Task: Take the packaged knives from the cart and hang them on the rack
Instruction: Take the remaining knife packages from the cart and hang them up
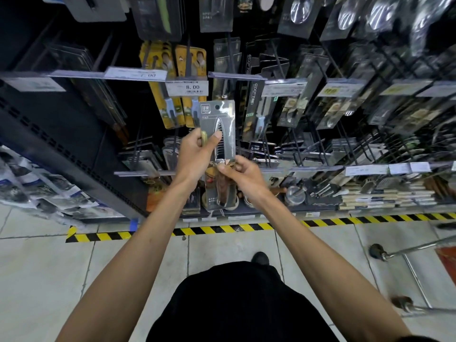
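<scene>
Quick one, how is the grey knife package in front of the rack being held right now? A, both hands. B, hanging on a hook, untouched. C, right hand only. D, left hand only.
A: the left hand grips the knife package at its left edge, and the right hand pinches it lower down.

grey knife pack [217,134], floor tape [222,229] (yellow-black stripes)

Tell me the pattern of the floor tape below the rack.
The floor tape has yellow-and-black diagonal stripes, head view.
</scene>
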